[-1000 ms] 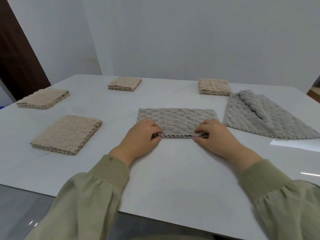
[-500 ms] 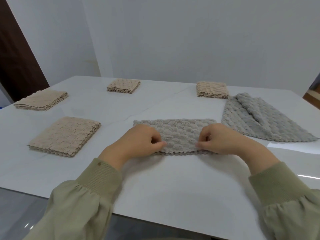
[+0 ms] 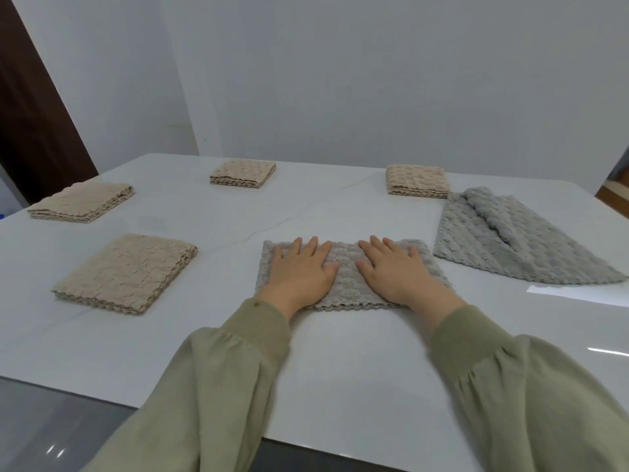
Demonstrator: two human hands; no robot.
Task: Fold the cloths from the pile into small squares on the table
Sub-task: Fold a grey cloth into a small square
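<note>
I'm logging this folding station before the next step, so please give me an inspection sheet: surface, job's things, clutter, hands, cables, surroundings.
Surface: white table, glossy, faintly veined.
Job's things: grey cloth folded into a strip, flat at centre; loose grey pile to its right; folded beige cloths at near left, far left, far centre, far right.
Clutter: nothing seen.
Hands: left hand and right hand lie flat, fingers straight, pressing the grey cloth.
Cables: nothing seen.
Surroundings: pale wall behind; dark door at far left.
</note>
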